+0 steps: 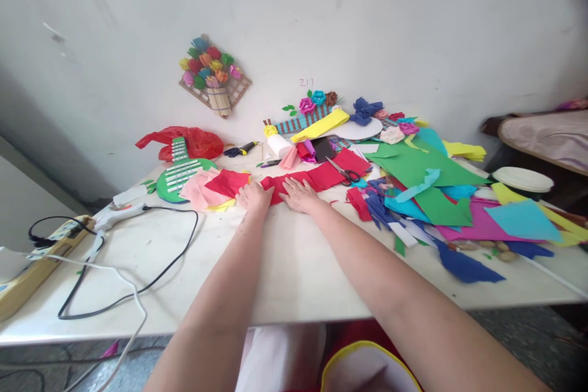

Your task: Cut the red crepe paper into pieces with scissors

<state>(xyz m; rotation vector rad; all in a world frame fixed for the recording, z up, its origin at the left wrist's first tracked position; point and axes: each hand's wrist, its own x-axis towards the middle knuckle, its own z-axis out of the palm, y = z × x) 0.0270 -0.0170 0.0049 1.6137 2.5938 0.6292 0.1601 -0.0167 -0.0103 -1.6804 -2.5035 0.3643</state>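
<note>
A long strip of red crepe paper (328, 176) lies across the middle of the table. My left hand (255, 196) rests on its left part, fingers bent and pressed together at the paper; what they may pinch is too small to tell. Just to the right, my right hand (299, 195) lies flat on the strip with its fingers spread. Black-handled scissors (348, 175) lie on the strip's right end. Pink paper (202, 188) and a green round piece with white strips (184, 176) are to the left of my left hand.
A glue gun (119, 215) with its looping cable lies at the left, near a power strip (43, 263). Green paper (427, 162) and many coloured scraps cover the right side. Pliers (241, 149) and a red plastic bag (197, 142) are at the back.
</note>
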